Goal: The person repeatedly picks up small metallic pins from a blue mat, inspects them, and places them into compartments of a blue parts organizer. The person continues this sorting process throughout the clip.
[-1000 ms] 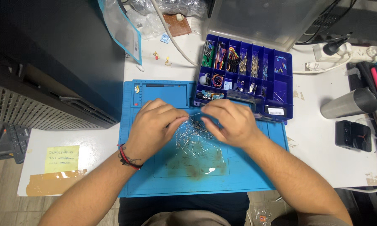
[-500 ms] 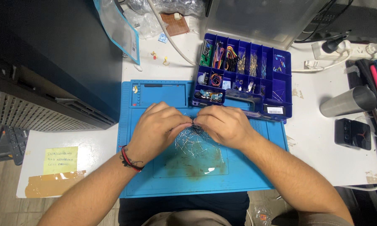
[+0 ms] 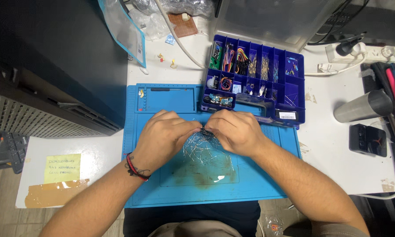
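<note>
The person is sitting at a white desk [image 3: 333,145] with both forearms lying over a blue work mat [image 3: 259,184]. The left hand [image 3: 162,136] and the right hand [image 3: 234,131] are meeting at the middle of the mat, fingertips drawn together and pinching narrowly on a small dark part [image 3: 204,130] between them. A clear plastic bag of thin wire-legged components [image 3: 202,149] is lying on the mat directly beneath the hands, partly covered by them. Whether the dark part is attached to the bag cannot be told. A red and black band is sitting on the left wrist.

A dark blue compartment box [image 3: 267,83] is standing open at the far edge of the mat, just beyond the hands, holding sorted wires and small parts. A metal cylinder [image 3: 364,106] is lying to the right on the desk, with a small black device [image 3: 367,139] near it. A yellow note [image 3: 62,168] is stuck at the left end of the desk.
</note>
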